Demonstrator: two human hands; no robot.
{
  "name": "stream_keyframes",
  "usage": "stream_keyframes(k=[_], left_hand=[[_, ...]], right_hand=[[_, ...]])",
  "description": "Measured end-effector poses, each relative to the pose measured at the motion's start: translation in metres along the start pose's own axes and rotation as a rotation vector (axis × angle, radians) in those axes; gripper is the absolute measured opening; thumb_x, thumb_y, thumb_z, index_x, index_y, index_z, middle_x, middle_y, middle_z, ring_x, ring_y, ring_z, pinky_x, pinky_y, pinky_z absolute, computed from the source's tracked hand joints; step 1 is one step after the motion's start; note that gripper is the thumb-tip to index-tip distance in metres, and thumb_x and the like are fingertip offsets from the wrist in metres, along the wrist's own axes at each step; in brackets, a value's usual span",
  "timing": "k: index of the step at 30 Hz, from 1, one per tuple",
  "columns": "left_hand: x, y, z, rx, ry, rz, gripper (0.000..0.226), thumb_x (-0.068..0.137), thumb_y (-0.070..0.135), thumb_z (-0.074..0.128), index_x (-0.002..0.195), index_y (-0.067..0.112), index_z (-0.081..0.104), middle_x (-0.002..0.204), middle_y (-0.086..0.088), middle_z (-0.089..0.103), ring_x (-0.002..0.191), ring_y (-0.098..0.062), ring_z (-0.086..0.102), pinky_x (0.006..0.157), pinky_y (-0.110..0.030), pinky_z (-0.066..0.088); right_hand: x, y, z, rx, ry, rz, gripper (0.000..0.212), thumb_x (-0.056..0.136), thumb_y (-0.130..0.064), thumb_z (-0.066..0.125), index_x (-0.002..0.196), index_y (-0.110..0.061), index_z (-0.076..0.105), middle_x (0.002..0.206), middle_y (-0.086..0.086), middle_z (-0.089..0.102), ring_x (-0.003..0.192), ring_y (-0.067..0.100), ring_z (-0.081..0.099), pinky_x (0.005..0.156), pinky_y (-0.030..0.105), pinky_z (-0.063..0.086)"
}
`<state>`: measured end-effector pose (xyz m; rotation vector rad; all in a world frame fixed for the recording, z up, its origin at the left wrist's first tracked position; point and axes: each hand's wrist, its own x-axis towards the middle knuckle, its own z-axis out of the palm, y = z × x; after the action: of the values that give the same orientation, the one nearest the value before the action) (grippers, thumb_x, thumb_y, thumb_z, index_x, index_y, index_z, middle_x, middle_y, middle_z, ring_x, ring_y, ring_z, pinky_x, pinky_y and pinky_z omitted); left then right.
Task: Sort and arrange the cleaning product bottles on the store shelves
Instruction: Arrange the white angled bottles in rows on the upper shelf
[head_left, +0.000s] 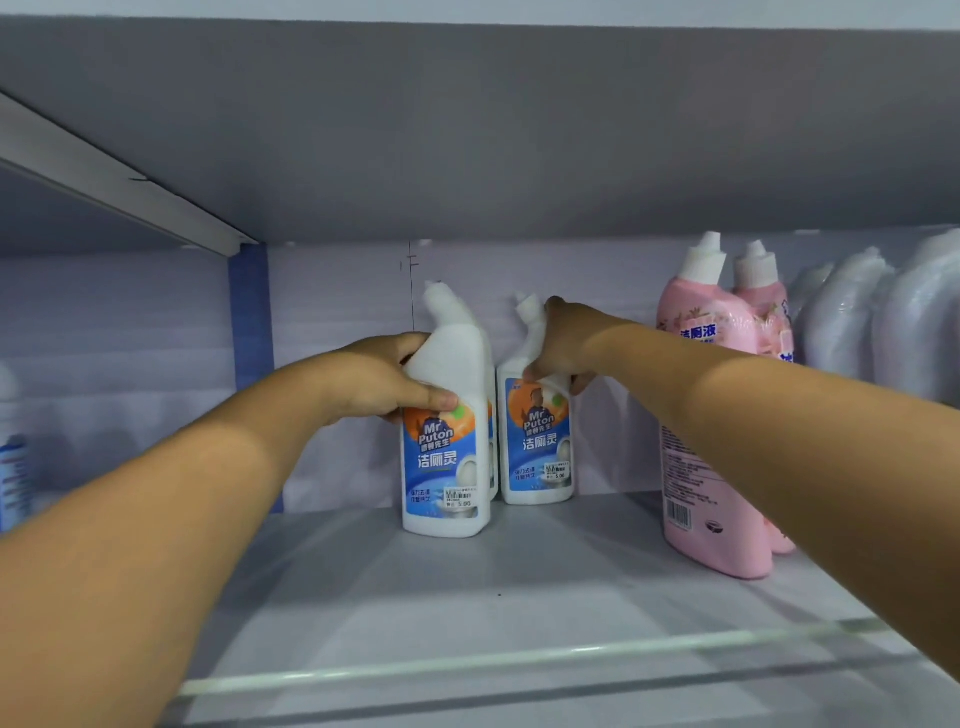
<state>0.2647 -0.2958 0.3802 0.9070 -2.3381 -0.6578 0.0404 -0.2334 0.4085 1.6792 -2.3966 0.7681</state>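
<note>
i see my left hand (374, 382) gripping the front white bottle (447, 457) on the shelf (467, 597); my right hand (563, 343) grips the second white bottle (537, 452), both left of the pink bottle (701, 441).

The two white bottles (447, 374) (537, 415) look like matt plastic with glossy printed labels. The pink bottles (701, 415) are smooth, slightly shiny plastic with ribbed white caps. The wrapped bottles (883, 322) sit in glossy film. The shelf (467, 597) looks smooth and matt, its front rail (519, 662) glossy.
</note>
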Motion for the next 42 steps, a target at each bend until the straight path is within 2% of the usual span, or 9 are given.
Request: stream_keyframes(k=[6, 17, 24, 27, 31, 34, 36, 39, 42], left_hand=[[0.010, 0.003, 0.014, 0.161, 0.178, 0.028, 0.072, 0.073, 0.038, 0.090, 0.132, 0.029, 0.049, 0.125, -0.001, 0.056, 0.095, -0.019, 0.068, 0.063, -0.030, 0.063], [0.018, 0.008, 0.035, 0.350, 0.314, 0.002, 0.066, 0.073, 0.048, 0.088, 0.117, 0.025, 0.044, 0.116, -0.002, 0.054, 0.096, -0.021, 0.065, 0.079, -0.043, 0.062], [0.016, 0.008, 0.035, 0.279, 0.291, -0.027, 0.070, 0.076, 0.034, 0.089, 0.127, 0.022, 0.043, 0.126, -0.004, 0.049, 0.100, -0.020, 0.063, 0.073, -0.030, 0.054], [0.013, 0.009, 0.033, 0.168, 0.275, -0.072, 0.077, 0.072, 0.032, 0.092, 0.132, 0.022, 0.044, 0.130, -0.005, 0.050, 0.103, -0.022, 0.064, 0.078, -0.036, 0.059], [0.003, 0.009, 0.028, -0.087, 0.173, -0.175, 0.072, 0.079, 0.029, 0.087, 0.136, 0.013, 0.046, 0.118, -0.009, 0.068, 0.095, -0.022, 0.072, 0.076, -0.037, 0.063], [-0.017, 0.022, 0.024, -0.160, 0.148, -0.243, 0.035, 0.090, 0.031, 0.077, 0.109, 0.010, 0.056, 0.104, -0.011, 0.073, 0.097, -0.025, 0.072, 0.088, -0.041, 0.061], [-0.036, 0.036, 0.026, -0.175, 0.177, -0.258, 0.030, 0.093, 0.034, 0.073, 0.093, 0.013, 0.051, 0.102, -0.007, 0.068, 0.106, -0.027, 0.068, 0.098, -0.045, 0.057], [-0.063, 0.058, 0.042, -0.219, 0.257, -0.269, 0.044, 0.092, 0.044, 0.072, 0.118, 0.016, 0.049, 0.099, 0.000, 0.061, 0.106, -0.025, 0.065, 0.101, -0.045, 0.055], [-0.094, 0.083, 0.069, -0.419, 0.351, -0.243, 0.084, 0.089, 0.051, 0.073, 0.153, 0.014, 0.033, 0.118, -0.001, 0.063, 0.099, -0.016, 0.065, 0.101, -0.042, 0.053]], right_hand=[[0.001, -0.001, -0.001, -0.072, 0.003, -0.013, 0.075, 0.080, -0.030, 0.085, 0.133, -0.007, 0.038, 0.109, 0.016, 0.064, 0.079, 0.033, 0.076, 0.075, 0.047, 0.064], [-0.001, -0.001, 0.001, -0.085, 0.018, 0.005, 0.071, 0.083, -0.030, 0.083, 0.134, -0.006, 0.039, 0.116, 0.017, 0.063, 0.086, 0.033, 0.075, 0.080, 0.047, 0.063], [-0.013, 0.001, 0.010, 0.055, 0.062, 0.029, 0.068, 0.087, -0.024, 0.077, 0.139, -0.011, 0.036, 0.116, 0.013, 0.060, 0.080, 0.025, 0.066, 0.053, 0.033, 0.057], [-0.030, 0.001, 0.011, 0.144, 0.066, -0.020, 0.062, 0.095, -0.020, 0.065, 0.148, -0.017, 0.033, 0.112, 0.008, 0.059, 0.076, 0.020, 0.061, 0.049, 0.025, 0.044], [-0.060, -0.001, 0.009, 0.354, 0.056, -0.032, 0.059, 0.097, -0.025, 0.061, 0.151, -0.020, 0.035, 0.099, 0.000, 0.062, 0.074, 0.012, 0.061, 0.054, 0.024, 0.044], [-0.088, 0.001, 0.005, 0.427, -0.007, -0.044, 0.074, 0.099, -0.038, 0.059, 0.159, -0.028, 0.018, 0.119, -0.002, 0.059, 0.088, 0.015, 0.061, 0.070, 0.028, 0.053], [-0.109, 0.005, 0.000, 0.418, -0.048, -0.044, 0.077, 0.098, -0.043, 0.059, 0.160, -0.033, 0.014, 0.135, 0.001, 0.057, 0.094, 0.016, 0.061, 0.082, 0.032, 0.055], [-0.139, 0.022, -0.008, 0.434, -0.089, -0.071, 0.082, 0.092, -0.059, 0.059, 0.159, -0.035, 0.018, 0.146, 0.001, 0.051, 0.111, 0.021, 0.061, 0.095, 0.037, 0.054], [-0.176, 0.055, -0.023, 0.572, -0.103, -0.131, 0.093, 0.079, -0.071, 0.064, 0.156, -0.034, 0.027, 0.153, -0.002, 0.048, 0.127, 0.025, 0.056, 0.105, 0.047, 0.050]])
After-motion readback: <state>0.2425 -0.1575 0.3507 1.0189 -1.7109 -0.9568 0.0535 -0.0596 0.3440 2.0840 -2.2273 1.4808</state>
